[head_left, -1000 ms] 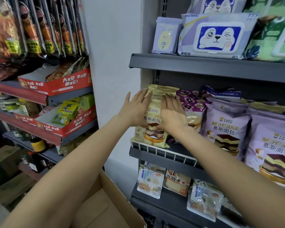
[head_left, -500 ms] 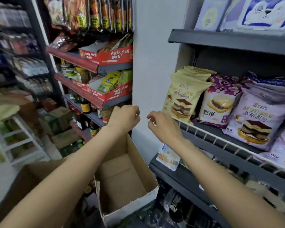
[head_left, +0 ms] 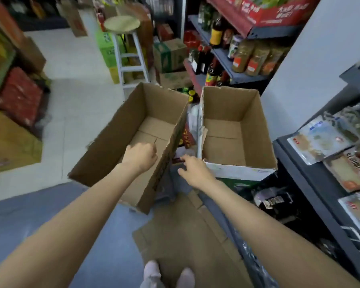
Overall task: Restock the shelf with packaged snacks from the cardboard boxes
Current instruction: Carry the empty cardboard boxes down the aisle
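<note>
Head view looks down on two open brown cardboard boxes standing side by side on the floor: the larger left cardboard box (head_left: 146, 129), tilted with its opening toward the camera, and the right cardboard box with a white outer face (head_left: 235, 129), upright just beside it; no snack packs show inside either one. Over the left box hangs the left hand (head_left: 140, 155), its fingers curled into a loose fist with nothing held. The right hand (head_left: 193, 170) reaches into the gap between the boxes, fingers loosely bent and spread, holding nothing, its fingertips close to the near corner of the right box; contact cannot be told. At the right edge, the dark grey metal shelf (head_left: 295, 161) carries blurred packaged snacks in clear and pale wrappers (head_left: 320, 140). A flattened sheet of brown cardboard (head_left: 187, 229) lies on the blue-grey floor under the forearms, with two pale shoe tips (head_left: 166, 275) at its near edge. Farther back stand a white wooden stool with a round seat (head_left: 125, 48) and shelves of dark bottles (head_left: 214, 34).
</note>
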A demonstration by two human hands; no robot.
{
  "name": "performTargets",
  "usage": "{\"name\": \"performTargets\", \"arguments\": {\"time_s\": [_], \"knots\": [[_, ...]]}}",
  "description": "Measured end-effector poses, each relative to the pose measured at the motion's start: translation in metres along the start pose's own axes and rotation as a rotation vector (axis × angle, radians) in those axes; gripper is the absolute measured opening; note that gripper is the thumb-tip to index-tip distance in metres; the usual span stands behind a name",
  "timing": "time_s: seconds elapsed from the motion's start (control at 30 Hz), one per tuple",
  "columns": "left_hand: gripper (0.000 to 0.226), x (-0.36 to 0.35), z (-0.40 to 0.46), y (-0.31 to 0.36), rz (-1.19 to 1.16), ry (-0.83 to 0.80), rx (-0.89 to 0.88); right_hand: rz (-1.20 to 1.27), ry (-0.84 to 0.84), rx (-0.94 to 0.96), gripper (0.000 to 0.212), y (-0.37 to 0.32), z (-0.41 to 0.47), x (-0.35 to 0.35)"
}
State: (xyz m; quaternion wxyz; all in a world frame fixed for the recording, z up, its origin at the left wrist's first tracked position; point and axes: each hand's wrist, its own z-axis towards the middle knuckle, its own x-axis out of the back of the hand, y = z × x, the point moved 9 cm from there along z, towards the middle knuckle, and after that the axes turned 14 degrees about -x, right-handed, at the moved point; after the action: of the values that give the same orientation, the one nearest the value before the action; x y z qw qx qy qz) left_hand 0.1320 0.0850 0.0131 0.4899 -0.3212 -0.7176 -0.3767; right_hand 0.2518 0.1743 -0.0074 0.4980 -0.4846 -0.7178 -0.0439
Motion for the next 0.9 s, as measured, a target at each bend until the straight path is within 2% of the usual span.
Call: {"name": "performTargets", "arguments": {"time_s": [0.1, 0.27, 0.33, 0.4, 0.57, 0.67, 0.73, 0.8, 0.9], "knots": [[0.03, -0.044, -0.029, -0.049, 0.002, -0.076, 0.048, 0.085, -0.163, -0.074, 0.053, -0.019, 0.013, -0.068], [0.031, -0.098, -0.059, -0.106, 0.057, -0.218, 0.08, 0.32, -0.328, -0.35, 0.081, -0.037, 0.03, -0.158], [0.03, -0.111, -0.071, -0.123, 0.104, -0.283, 0.073, 0.488, -0.316, -0.494, 0.073, -0.037, 0.031, -0.177], [0.03, -0.117, -0.082, -0.139, 0.137, -0.308, 0.057, 0.529, -0.233, -0.554, 0.061, -0.036, 0.032, -0.18], [0.038, -0.093, -0.107, -0.151, 0.225, -0.222, -0.11, 0.432, -0.058, -0.466, 0.039, -0.058, 0.032, -0.159], [0.027, -0.069, -0.118, -0.161, 0.297, -0.155, -0.107, 0.254, 0.022, -0.404, 0.037, -0.087, 0.029, -0.144], [0.017, -0.056, -0.128, -0.174, 0.31, -0.104, -0.073, 0.189, 0.06, -0.349, 0.037, -0.109, 0.024, -0.14], [0.017, -0.044, -0.144, -0.187, 0.303, -0.061, -0.035, 0.156, 0.079, -0.235, 0.043, -0.139, 0.017, -0.137], [0.024, -0.024, -0.173, -0.207, 0.273, -0.024, 0.021, 0.041, 0.14, 0.058, 0.058, -0.2, -0.002, -0.135]]}}
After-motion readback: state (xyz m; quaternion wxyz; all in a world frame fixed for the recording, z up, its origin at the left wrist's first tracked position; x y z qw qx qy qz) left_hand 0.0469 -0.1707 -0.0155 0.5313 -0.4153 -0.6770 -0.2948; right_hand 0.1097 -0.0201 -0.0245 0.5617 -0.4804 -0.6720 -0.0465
